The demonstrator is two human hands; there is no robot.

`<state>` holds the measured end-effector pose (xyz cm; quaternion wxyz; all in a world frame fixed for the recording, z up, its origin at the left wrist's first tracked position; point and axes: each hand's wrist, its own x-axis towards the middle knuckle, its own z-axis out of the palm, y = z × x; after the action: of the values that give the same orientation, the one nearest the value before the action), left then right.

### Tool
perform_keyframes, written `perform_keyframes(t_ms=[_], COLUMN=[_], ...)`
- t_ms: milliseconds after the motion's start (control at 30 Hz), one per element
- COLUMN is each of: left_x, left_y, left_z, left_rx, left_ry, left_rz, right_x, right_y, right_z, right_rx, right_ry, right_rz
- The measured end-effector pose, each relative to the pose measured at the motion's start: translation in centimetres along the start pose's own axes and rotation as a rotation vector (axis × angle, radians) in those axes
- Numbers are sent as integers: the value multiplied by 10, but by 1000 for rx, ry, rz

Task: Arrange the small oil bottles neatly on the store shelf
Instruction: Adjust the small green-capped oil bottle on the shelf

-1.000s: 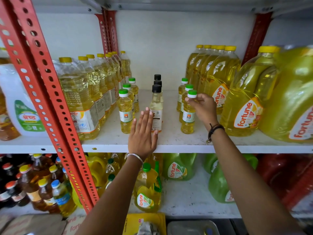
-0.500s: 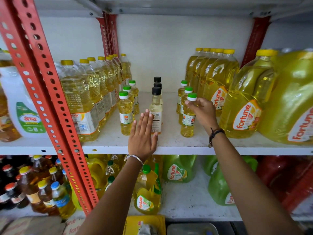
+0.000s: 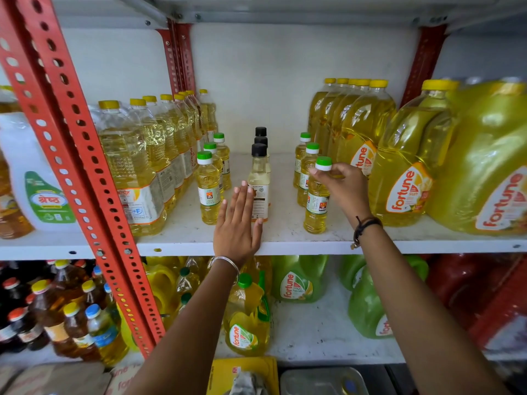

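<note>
Small oil bottles stand in three rows running front to back on the white shelf [image 3: 285, 242]. The left row of green-capped bottles [image 3: 208, 192] and the right row [image 3: 304, 169] flank a middle row with black caps [image 3: 259, 181]. My right hand [image 3: 346, 188] grips the neck of the front right green-capped bottle [image 3: 316, 206], which stands on the shelf. My left hand [image 3: 237, 226] lies flat and open at the shelf's front edge, fingers beside the front black-capped bottle.
Tall yellow-capped oil bottles [image 3: 142, 166] line the left side, large Fortune jugs [image 3: 405, 178] the right. A red perforated upright [image 3: 71, 143] crosses the left. The lower shelf holds green jugs [image 3: 299, 280] and dark bottles [image 3: 57, 315].
My right hand has shifted its grip on the front right bottle, fingers now at the neck just under the cap. The left hand stays flat in place.
</note>
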<state>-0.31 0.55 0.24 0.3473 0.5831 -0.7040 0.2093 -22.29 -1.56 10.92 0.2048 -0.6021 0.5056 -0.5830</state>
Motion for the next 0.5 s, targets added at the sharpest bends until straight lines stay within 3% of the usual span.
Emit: perform_keyframes(t_ms=[500], left_x=[0], left_y=[1], left_z=[-1], left_rx=[2], left_ry=[-20], left_rz=[-17], right_x=[-19], right_y=[-10], right_z=[-14], right_rx=[0], right_ry=[-6], right_rz=[-17])
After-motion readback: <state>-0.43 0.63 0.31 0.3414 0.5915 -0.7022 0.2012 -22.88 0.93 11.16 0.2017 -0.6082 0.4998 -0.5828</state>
